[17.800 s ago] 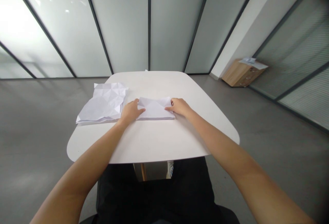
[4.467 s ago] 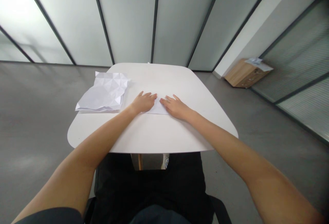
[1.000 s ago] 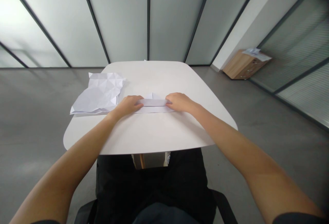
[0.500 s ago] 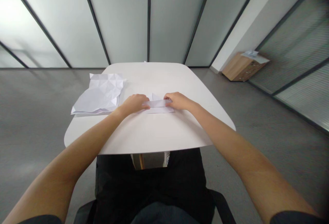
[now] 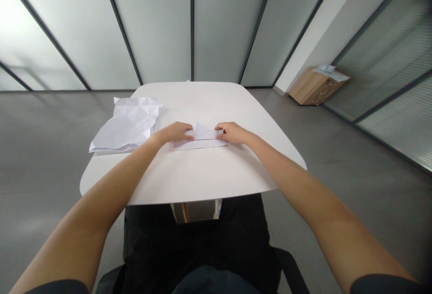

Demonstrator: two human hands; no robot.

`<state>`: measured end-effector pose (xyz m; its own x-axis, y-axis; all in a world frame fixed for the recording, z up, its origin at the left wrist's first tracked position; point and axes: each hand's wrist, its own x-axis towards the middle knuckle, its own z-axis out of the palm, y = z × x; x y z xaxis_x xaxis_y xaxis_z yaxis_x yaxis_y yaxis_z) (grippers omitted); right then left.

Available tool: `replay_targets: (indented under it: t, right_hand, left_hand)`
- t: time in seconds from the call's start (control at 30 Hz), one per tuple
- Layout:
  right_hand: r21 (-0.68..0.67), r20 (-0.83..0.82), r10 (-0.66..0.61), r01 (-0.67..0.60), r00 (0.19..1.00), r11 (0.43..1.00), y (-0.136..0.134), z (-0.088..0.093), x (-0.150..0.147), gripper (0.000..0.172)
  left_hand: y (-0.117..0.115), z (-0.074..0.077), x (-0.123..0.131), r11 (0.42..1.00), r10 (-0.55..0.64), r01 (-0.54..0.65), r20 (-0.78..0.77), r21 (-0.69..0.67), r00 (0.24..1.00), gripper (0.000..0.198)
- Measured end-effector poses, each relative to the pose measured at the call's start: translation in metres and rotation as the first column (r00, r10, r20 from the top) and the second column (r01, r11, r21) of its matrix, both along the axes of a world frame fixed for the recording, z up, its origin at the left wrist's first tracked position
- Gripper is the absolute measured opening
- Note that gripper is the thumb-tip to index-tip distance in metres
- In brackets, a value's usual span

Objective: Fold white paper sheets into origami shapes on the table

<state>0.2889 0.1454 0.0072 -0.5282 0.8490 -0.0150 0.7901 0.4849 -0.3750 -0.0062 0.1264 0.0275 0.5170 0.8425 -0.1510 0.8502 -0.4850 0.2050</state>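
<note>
A folded white sheet of paper (image 5: 204,135) lies on the white table, with a raised strip along it and a small pointed flap standing at its far side. My left hand (image 5: 176,132) grips the strip's left end, thumb on the near face and fingers behind. At the right end, my right hand (image 5: 232,133) pinches the same strip between thumb and fingers. The lower layer of the paper rests flat on the tabletop under both hands.
Several creased white sheets (image 5: 130,123) are piled at the table's left side. The white table (image 5: 202,177) has rounded corners and ends just before my lap. Beyond it, a wooden cabinet (image 5: 315,88) stands on the floor at the right, by frosted glass panels (image 5: 158,28).
The strip has tilted, so its near face looks brighter and flatter. Both hands keep their hold on its ends. The whole view has shifted slightly.
</note>
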Motion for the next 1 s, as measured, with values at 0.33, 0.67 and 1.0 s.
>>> replay_targets:
  t: [0.33, 0.67, 1.0]
  right_hand:
    - [0.101, 0.067, 0.072, -0.078, 0.995, 0.992, 0.001, 0.009, -0.014, 0.036]
    - [0.036, 0.054, 0.067, -0.069, 0.996, 0.997, 0.009, 0.006, -0.044, 0.044]
    - [-0.115, 0.169, 0.113, -0.094, 0.979, 0.989, 0.026, 0.021, -0.049, 0.045]
  left_hand:
    - [0.011, -0.003, 0.004, 0.994, 0.067, -0.069, -0.025, -0.085, 0.997, 0.055]
    - [0.028, -0.008, 0.009, 0.991, 0.073, -0.088, -0.142, -0.1, 0.987, 0.055]
    - [0.018, -0.004, 0.003, 0.991, 0.088, -0.097, -0.098, -0.094, 0.991, 0.053]
